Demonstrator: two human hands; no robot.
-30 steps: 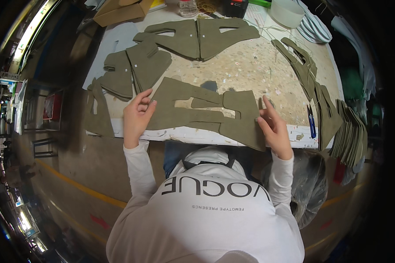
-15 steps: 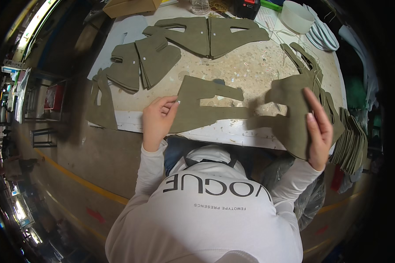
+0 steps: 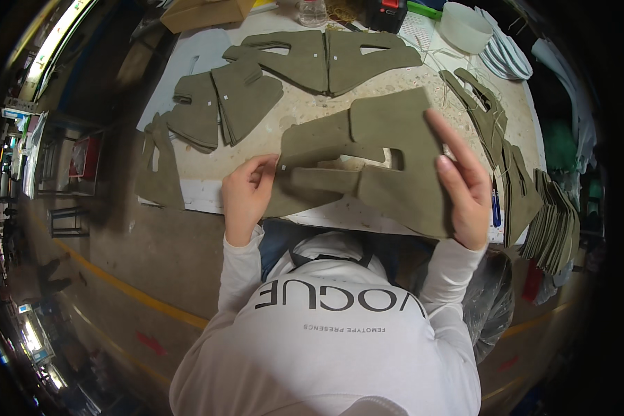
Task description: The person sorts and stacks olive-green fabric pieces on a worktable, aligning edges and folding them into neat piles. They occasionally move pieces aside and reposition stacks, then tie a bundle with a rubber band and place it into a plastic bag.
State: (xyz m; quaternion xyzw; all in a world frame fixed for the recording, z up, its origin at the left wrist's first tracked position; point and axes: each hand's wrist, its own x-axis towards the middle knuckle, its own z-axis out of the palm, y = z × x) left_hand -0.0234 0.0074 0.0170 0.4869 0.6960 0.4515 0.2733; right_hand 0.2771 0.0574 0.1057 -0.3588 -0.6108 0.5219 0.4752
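An olive-green cut piece with a long slot (image 3: 402, 201), of fabric or soft leather, hangs just over the table, slightly lifted. My right hand (image 3: 468, 187) grips its right edge, thumb and index finger pointing along the top face. Beneath it, partly covered, another olive piece (image 3: 312, 142) lies flat near the table's front edge. My left hand (image 3: 246, 197) is pinched at that lower piece's left edge, beside a small white sticker; exactly what lies between the fingertips is hidden. The held piece's strips overlap the lower piece's strips.
Stacks of similar olive pieces lie at the back (image 3: 291, 59) and left (image 3: 208, 104). Narrow slotted pieces (image 3: 475, 97) and a hanging fanned stack (image 3: 551, 222) are at the right, near a blue pen-like tool (image 3: 496, 204). A cardboard box (image 3: 204, 14) and white roll (image 3: 464, 28) stand behind.
My right hand has carried its olive piece leftward, from the table's right side to over the lower piece. The blue tool is now uncovered. My left hand has stayed nearly in place.
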